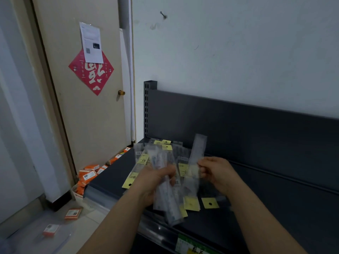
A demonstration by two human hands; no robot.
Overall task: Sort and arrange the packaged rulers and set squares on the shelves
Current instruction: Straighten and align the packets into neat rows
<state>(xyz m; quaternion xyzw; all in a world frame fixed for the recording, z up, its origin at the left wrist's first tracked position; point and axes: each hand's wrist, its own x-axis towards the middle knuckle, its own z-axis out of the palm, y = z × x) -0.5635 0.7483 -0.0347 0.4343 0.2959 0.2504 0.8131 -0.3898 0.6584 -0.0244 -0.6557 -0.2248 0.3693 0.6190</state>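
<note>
Dark shelf point(275, 189) — packaged rulers point(176, 153) heaped on it.

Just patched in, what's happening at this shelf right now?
A person is sorting clear-packaged rulers over a dark shelf. The left hand grips a bundle of packaged rulers, while the right hand pinches a single packaged ruler by its lower part and holds it roughly upright. More loose packages with yellow header cards lie scattered on the shelf, not yet in order. Orange boxes are piled on the floor to the left.
</note>
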